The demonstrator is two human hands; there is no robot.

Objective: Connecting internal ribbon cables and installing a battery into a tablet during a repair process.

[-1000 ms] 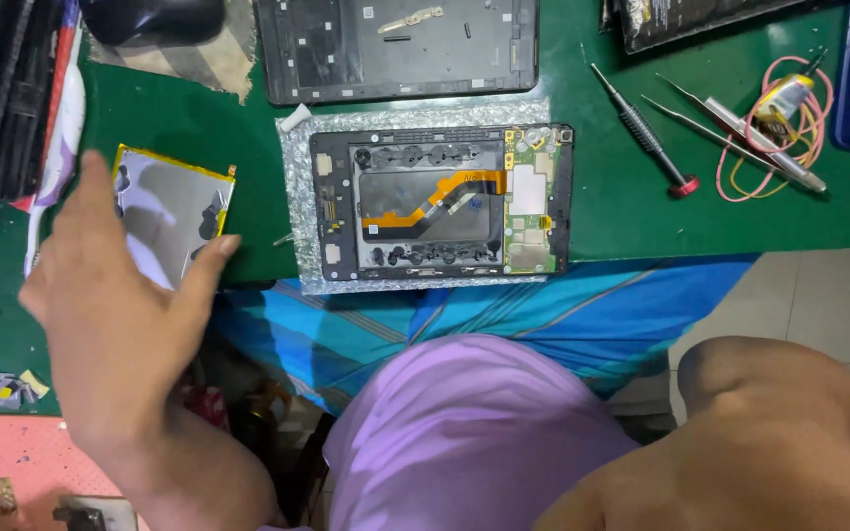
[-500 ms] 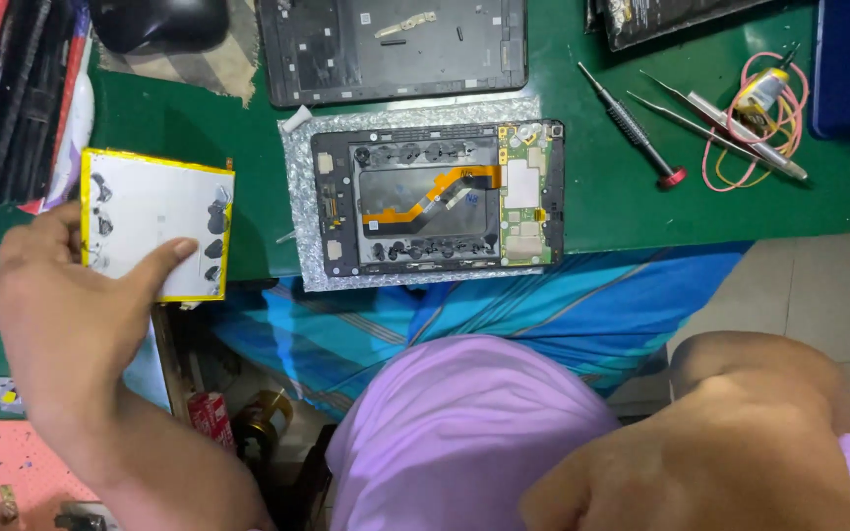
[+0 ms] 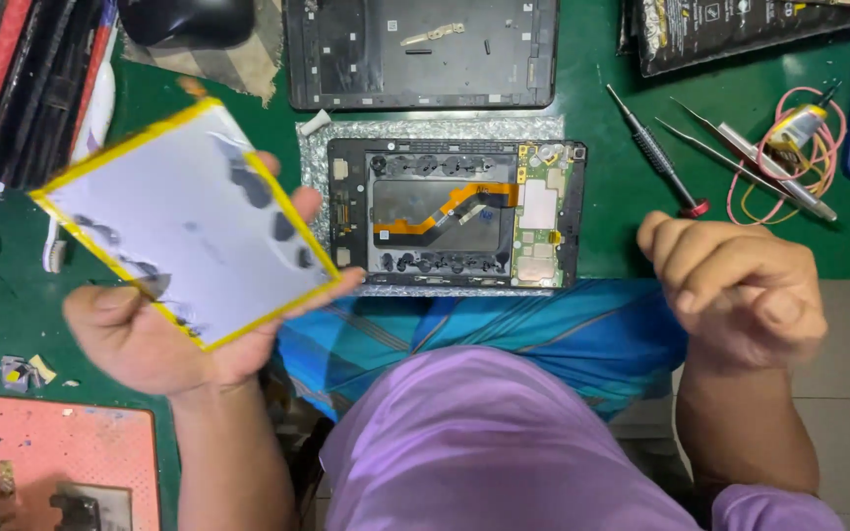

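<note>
Since half a second ago my left hand [image 3: 164, 339] has lifted the flat yellow-edged battery [image 3: 184, 221] off the bench [image 3: 622, 211] and tilted it up; fingers curl under it, thumb at its lower left edge. My right hand [image 3: 735, 295], empty and loosely curled, has risen beside the opened tablet [image 3: 455, 214], below the screwdriver [image 3: 656, 152].

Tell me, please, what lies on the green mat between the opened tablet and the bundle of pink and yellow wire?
In the head view, between the opened tablet and the wire bundle lie a red-tipped screwdriver and metal tweezers, on the green mat.
</note>
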